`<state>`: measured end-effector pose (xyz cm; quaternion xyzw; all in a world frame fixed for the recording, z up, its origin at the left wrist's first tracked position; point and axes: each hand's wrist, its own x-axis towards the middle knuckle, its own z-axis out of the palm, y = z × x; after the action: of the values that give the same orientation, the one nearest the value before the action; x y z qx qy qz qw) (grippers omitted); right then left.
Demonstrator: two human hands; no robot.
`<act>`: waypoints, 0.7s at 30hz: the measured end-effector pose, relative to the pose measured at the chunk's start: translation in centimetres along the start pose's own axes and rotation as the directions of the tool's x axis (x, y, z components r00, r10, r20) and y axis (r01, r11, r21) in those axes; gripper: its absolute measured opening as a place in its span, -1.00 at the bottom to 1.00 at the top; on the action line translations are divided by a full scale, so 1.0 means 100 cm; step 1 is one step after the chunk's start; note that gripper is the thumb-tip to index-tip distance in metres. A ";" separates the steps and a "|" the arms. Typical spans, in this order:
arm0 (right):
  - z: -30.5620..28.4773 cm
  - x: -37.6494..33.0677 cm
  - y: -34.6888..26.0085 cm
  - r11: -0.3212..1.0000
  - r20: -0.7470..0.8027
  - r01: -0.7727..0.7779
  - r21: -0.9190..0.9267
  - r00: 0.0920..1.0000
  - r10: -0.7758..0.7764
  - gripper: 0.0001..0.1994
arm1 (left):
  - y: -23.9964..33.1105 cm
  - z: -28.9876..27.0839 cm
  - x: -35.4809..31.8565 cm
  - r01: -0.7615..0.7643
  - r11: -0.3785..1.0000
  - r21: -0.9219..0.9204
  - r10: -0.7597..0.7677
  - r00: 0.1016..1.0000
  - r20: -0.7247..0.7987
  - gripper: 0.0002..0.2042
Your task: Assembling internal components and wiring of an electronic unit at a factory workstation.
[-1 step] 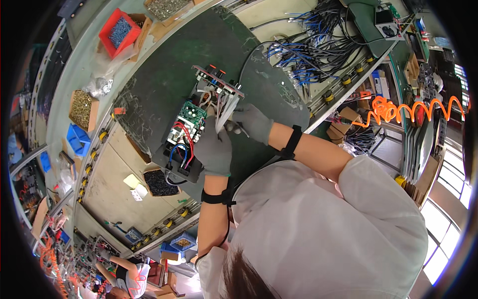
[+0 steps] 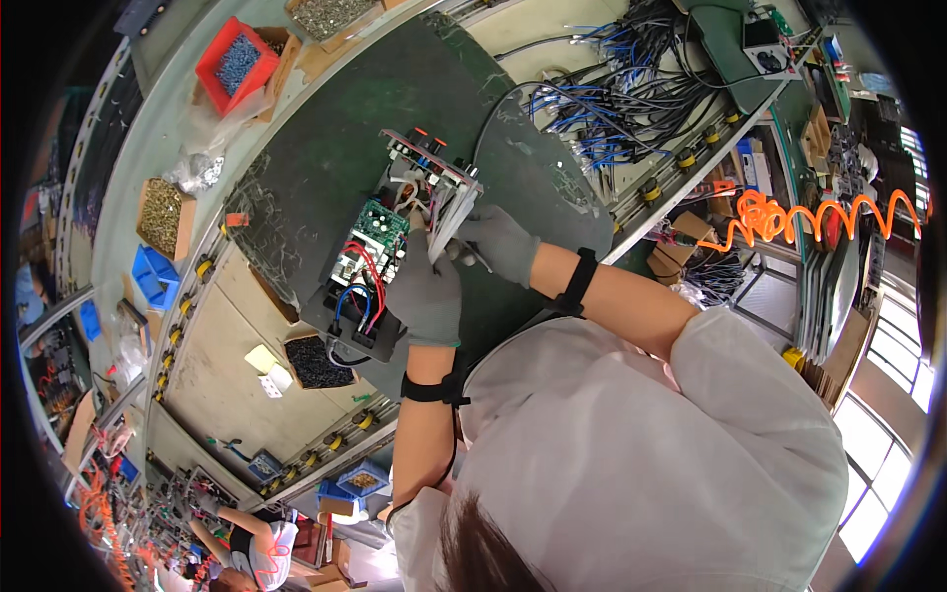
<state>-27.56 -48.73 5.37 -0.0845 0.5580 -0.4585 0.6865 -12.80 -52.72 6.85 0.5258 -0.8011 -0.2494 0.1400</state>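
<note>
An open electronic device lies on the dark green work mat. It has a green circuit board (image 2: pixel 380 225), a front panel (image 2: pixel 431 163) standing at its far end, and red and blue wires (image 2: pixel 371 276) at its near end. My left hand (image 2: pixel 426 301), in a grey glove, reaches over the board, its fingers closed near the inner wires behind the panel. White flat strips (image 2: pixel 454 219), perhaps ribbon cable, stand between my hands. Beside them my gloved right hand (image 2: pixel 501 245) has its fingers curled round a thin, dark, metallic-looking piece that I cannot identify.
Black and blue cables (image 2: pixel 631 99) are heaped at the far right. At left are a red bin (image 2: pixel 237 67) of small screws, a box of brassy parts (image 2: pixel 166 217) and a blue bin (image 2: pixel 156 276). A box of black parts (image 2: pixel 318 363) sits near the device. Another person (image 2: pixel 261 543) works at lower left.
Both hands stay at the device. My left hand has shifted very slightly to the right, and the white strips lean a little differently.
</note>
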 end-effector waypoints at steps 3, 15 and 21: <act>0.010 -0.003 -0.006 0.996 -0.059 -0.012 0.089 0.998 0.017 -0.68 | 0.011 0.003 0.007 0.187 0.979 -0.081 -0.187 0.982 0.007 -0.64; 0.015 -0.004 -0.019 0.994 -0.112 -0.110 0.021 0.988 0.111 -0.73 | 0.021 -0.023 0.046 0.164 0.979 -0.121 -0.149 0.981 0.127 -0.76; 0.013 -0.017 -0.015 0.964 -0.219 -0.097 -0.249 0.975 0.041 -0.76 | 0.002 -0.033 0.043 0.019 0.987 -0.161 -0.018 1.000 0.009 -0.76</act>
<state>-27.23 -48.89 7.96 -0.1042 0.6856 -0.3638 0.6219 -13.10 -57.45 9.53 0.5192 -0.7740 -0.3164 0.1765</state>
